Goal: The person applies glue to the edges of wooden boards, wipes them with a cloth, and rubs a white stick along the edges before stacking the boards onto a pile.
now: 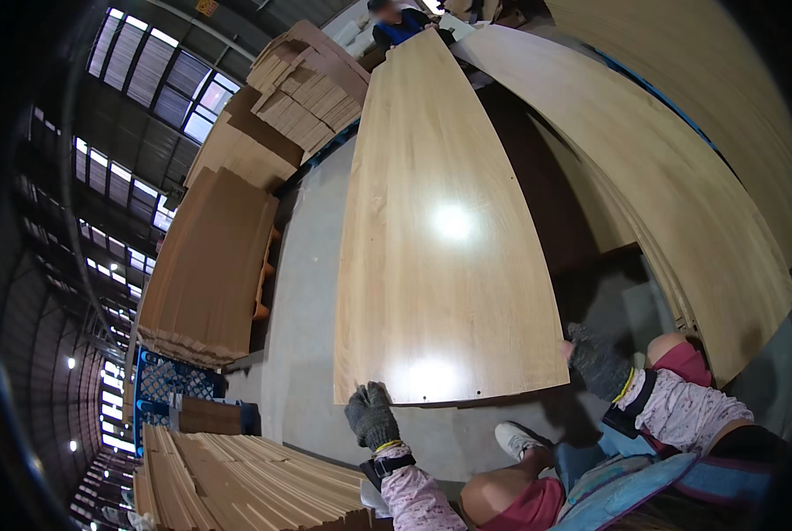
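Observation:
A long wood-grain board (431,292) stretches away from me, its near end between my two hands. At its near left corner my left hand (372,416), in a grey knit glove, is closed on the edge. My right hand (599,363), gloved alike with bare fingertips, grips the right edge close to the near corner. Its fingers under the board are partly hidden. Small dark holes dot the board's near end. Beyond the far end stands another person (400,28) in dark and blue clothing, with hands at the board's far edge.
A stack of similar boards (679,186) lies to the right, with a further wood-grain panel (715,71) behind it. Flat cardboard (203,257) is piled at left, more cardboard (312,88) beyond. A blue plastic pallet (170,376) and brown sheets (246,478) lie nearer left.

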The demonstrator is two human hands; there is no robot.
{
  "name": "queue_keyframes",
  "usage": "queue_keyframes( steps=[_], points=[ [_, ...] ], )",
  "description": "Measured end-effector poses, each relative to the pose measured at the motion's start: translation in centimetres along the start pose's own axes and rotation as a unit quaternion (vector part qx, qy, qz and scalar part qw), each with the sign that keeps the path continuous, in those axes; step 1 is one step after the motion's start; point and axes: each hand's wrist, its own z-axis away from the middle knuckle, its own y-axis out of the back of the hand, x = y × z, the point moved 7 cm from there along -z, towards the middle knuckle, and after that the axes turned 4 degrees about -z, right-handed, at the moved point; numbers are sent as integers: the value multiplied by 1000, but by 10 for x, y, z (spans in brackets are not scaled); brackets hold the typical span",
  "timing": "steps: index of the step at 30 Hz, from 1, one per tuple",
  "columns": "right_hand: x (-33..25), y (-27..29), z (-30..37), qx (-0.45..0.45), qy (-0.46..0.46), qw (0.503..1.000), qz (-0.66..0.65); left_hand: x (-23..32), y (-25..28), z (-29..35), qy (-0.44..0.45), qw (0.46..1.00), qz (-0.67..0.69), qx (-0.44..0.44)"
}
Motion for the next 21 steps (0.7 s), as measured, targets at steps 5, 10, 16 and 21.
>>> queue_keyframes(
  steps=[5, 10, 16, 21],
  points=[
    [4, -5, 2, 17, -107, 970, -219, -3, -2, 8, -29, 999, 33, 9],
    [-12, 5, 15, 23, -84, 981, -176, 0, -13, 9, -24, 998, 65, -4],
    [-9, -5, 11, 12, -145, 953, -265, -10, -2, 12, 12, 998, 68, 0],
    [-52, 39, 19, 35, 131, 969, 205, 47, 26, 28, -130, 989, -51, -50]
  ],
)
